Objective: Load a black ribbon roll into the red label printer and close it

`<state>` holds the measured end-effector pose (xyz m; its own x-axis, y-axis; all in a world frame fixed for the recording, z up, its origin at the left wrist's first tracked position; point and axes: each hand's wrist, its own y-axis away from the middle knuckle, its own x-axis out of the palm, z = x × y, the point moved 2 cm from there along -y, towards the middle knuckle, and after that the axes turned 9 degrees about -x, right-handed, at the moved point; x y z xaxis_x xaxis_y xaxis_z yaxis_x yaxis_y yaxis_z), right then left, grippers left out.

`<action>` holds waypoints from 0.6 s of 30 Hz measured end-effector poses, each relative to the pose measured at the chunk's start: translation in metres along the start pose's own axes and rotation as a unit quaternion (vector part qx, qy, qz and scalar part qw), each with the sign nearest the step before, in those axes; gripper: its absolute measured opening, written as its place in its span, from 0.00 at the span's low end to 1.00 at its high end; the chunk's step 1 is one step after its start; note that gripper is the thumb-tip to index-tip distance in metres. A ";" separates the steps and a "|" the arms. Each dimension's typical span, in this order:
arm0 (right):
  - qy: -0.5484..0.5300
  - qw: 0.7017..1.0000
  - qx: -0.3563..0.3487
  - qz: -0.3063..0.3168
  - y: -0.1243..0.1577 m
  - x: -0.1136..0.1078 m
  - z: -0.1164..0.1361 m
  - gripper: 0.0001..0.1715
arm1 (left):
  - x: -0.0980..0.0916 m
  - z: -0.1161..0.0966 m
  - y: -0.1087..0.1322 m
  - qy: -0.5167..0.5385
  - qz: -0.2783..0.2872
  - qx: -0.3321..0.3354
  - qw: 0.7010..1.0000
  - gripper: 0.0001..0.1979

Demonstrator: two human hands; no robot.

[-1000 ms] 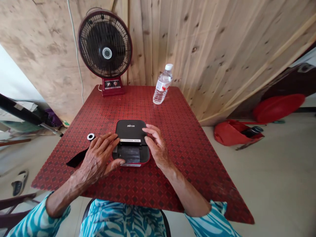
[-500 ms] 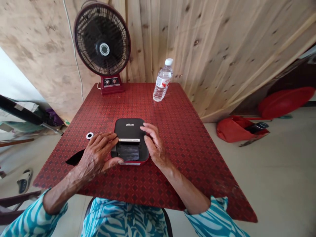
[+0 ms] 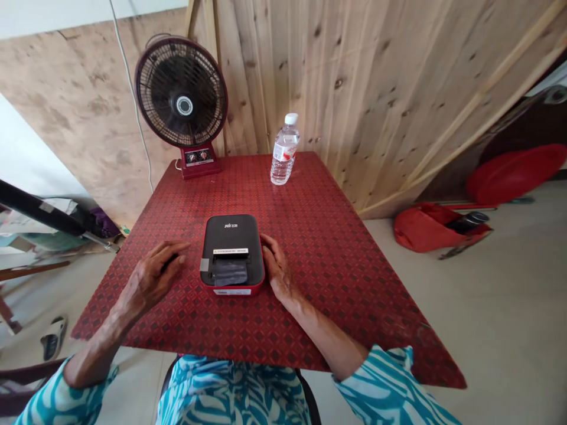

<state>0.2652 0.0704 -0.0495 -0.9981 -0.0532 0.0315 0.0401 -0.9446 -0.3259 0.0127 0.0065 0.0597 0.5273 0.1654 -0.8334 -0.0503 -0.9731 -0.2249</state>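
A boxy black device with red sides [image 3: 230, 234], which looks like a small label printer, lies flat on the table. A white printed strip [image 3: 231, 251] crosses its top above a slot. Below the slot lies a dark, shiny flap or film [image 3: 231, 274]. A grey tab [image 3: 204, 265] shows at its left edge. My right hand [image 3: 280, 268] grips the device's right side, fingers curled against the edge. Left of the device and apart from it, my left hand [image 3: 155, 274] is over the table, fingers stretched and thumb apart. What lies under its palm is hidden.
A red patterned table [image 3: 328, 271] bears a dark red fan [image 3: 183, 106] at the back left and a clear water bottle [image 3: 284, 152] at the back. Behind stands a wooden wall [image 3: 345, 77]. A red bag [image 3: 420, 230] is on the floor at right.
My left hand has come off the device and moved left. My right fingers have gone from its top to its right side. The white ring and black pouch-like piece no longer show.
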 end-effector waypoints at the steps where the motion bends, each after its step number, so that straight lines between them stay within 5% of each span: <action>1: 0.007 1.000 -0.006 0.003 0.000 0.000 -0.001 0.21 | 0.001 0.004 0.000 0.023 0.016 -0.034 0.999 0.19; 8: 0.029 0.999 -0.021 0.007 0.000 -0.001 -0.007 0.19 | 0.034 -0.001 -0.002 0.251 0.146 -0.168 0.942 0.30; 18: 0.030 0.999 -0.028 0.011 0.001 -0.002 -0.008 0.19 | 0.035 0.001 -0.019 0.389 0.235 -0.289 0.843 0.35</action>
<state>0.2666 0.0724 -0.0576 -0.9982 -0.0519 -0.0316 0.0600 -0.9235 -0.3790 0.0306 0.0310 0.0343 0.9722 -0.1962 -0.1276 -0.1059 -0.8549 0.5078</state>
